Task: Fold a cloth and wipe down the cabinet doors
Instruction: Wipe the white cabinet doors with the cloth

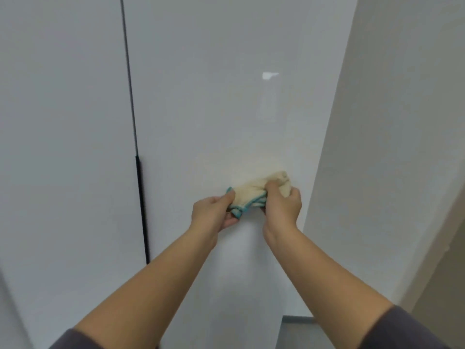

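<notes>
A cream cloth [254,191] with a teal stitched edge is bunched up between both hands, just in front of a glossy white cabinet door [226,84]. My left hand [214,212] pinches its left end with thumb on top. My right hand [283,205] is closed around its right part, and a lump of cloth sticks out above the fingers. A second white cabinet door [63,122] stands to the left, across a thin dark gap [130,96].
A dark vertical handle strip [143,210] runs down the gap between the doors. A plain beige wall [392,147] meets the cabinet on the right. A patch of grey floor [297,331] shows at the bottom.
</notes>
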